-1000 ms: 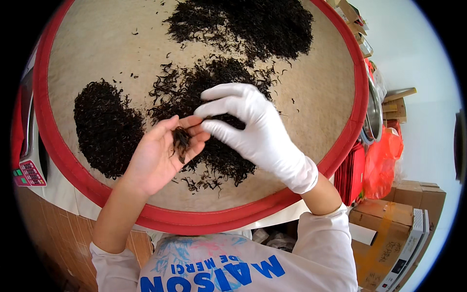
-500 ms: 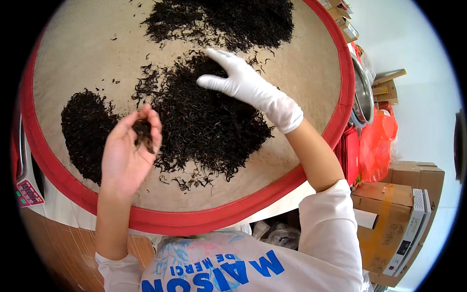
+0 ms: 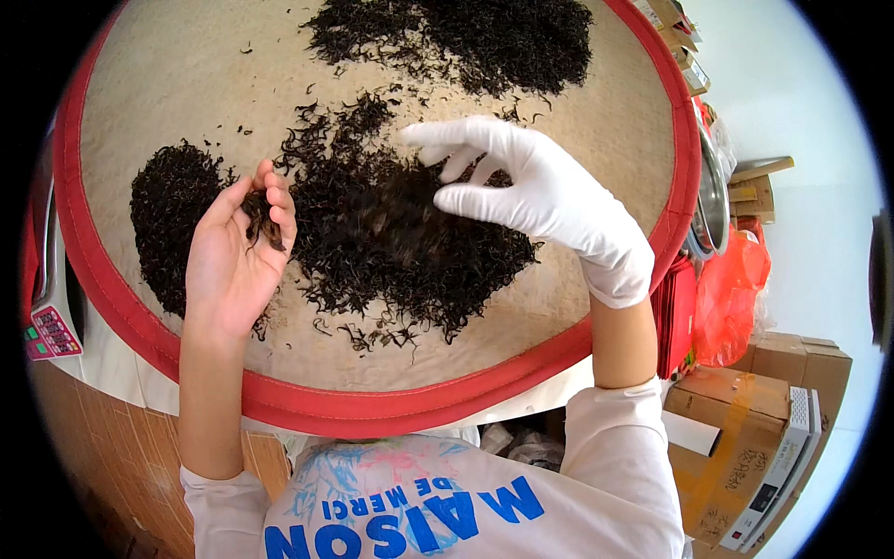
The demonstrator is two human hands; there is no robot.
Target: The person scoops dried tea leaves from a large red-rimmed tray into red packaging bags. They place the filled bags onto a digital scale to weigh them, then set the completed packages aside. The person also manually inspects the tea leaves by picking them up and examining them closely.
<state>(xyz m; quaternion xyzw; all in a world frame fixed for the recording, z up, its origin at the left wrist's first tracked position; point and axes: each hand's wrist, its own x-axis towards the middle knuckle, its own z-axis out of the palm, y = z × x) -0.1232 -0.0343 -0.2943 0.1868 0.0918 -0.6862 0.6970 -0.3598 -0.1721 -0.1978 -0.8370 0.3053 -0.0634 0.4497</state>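
Observation:
Dark twisted dried tea leaves lie in heaps on a round, cloth-covered tray with a red rim [image 3: 400, 402]. My bare left hand [image 3: 228, 270], palm up and fingers curled, holds a small bunch of brownish tea leaves [image 3: 262, 221]. It is between the left heap [image 3: 168, 228] and the middle heap [image 3: 391, 265]. Over the right part of the middle heap hovers my right hand [image 3: 540, 191] in a white glove, fingers bent and apart, with nothing visible in it. Leaves just left of it look smeared by motion.
A larger heap of tea leaves [image 3: 521, 42] lies at the tray's far side. Beyond the right rim are a metal basin [image 3: 713, 200], a red plastic bag [image 3: 734, 298] and cardboard boxes [image 3: 736, 447]. A device with a pink label [image 3: 56, 331] stands at the left.
My right hand has drawn back to the right from the top of the middle heap, its fingers more bent. My left hand still holds its bunch. The whole view has shifted slightly.

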